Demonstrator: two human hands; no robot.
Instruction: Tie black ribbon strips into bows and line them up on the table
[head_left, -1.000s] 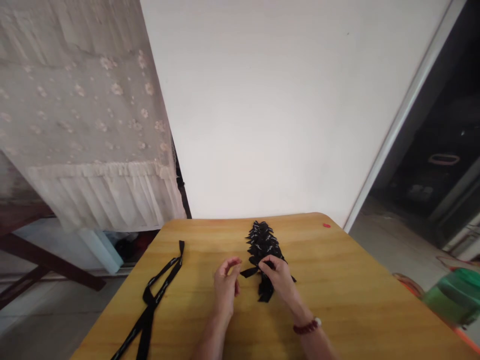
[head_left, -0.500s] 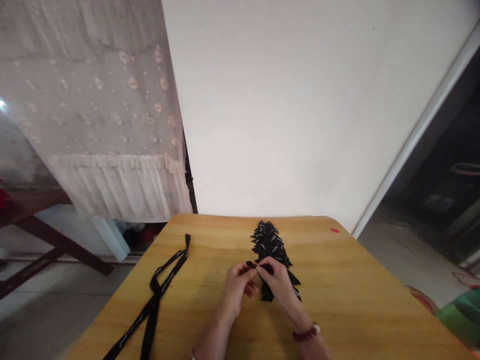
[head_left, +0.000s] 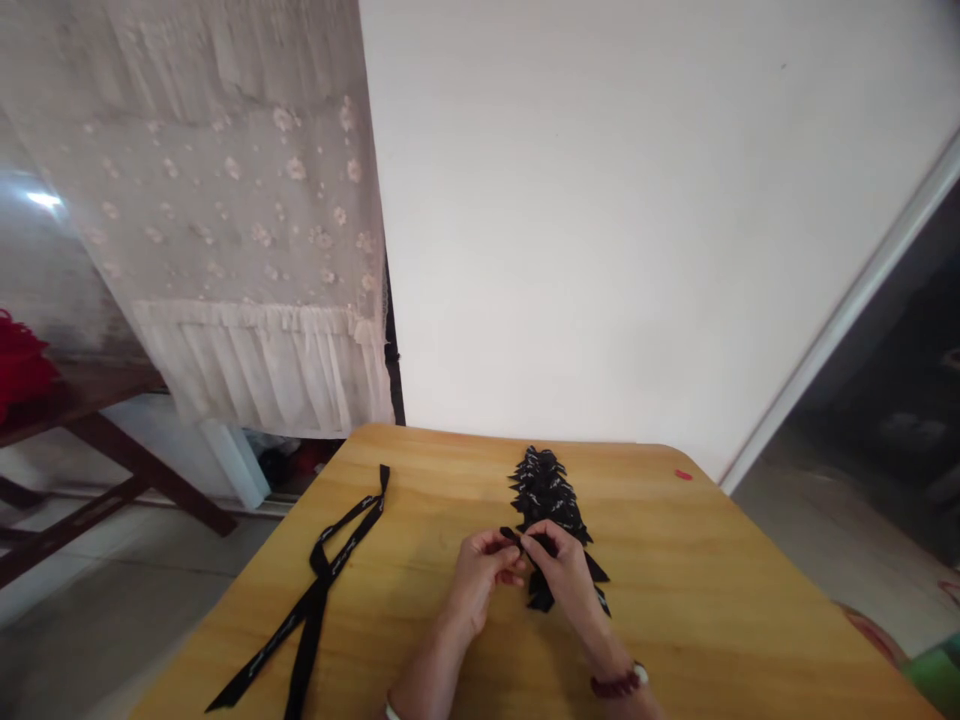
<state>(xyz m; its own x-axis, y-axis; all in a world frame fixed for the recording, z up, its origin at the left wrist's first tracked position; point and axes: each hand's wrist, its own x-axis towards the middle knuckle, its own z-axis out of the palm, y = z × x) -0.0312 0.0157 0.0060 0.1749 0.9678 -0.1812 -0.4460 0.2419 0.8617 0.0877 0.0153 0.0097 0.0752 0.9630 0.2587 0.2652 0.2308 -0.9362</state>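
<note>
On the wooden table [head_left: 712, 590] lies a row of small black ribbon bows [head_left: 546, 492] with white print, running away from me. At the near end of that row my left hand [head_left: 484, 572] and my right hand [head_left: 562, 568] meet, both pinching one black ribbon piece [head_left: 540, 585] between fingertips. Its tails hang below my right hand. A beaded bracelet sits on my right wrist.
Long black ribbon strips [head_left: 315, 590] lie on the table's left side, reaching the near edge. A tiny red item [head_left: 683, 475] rests at the far right corner. A lace curtain [head_left: 240, 230] hangs at left, a white wall behind, a dark wooden bench [head_left: 90, 430] far left.
My left hand has moved right and closed on the ribbon piece that my right hand held alone. The camera view has shifted slightly left and down.
</note>
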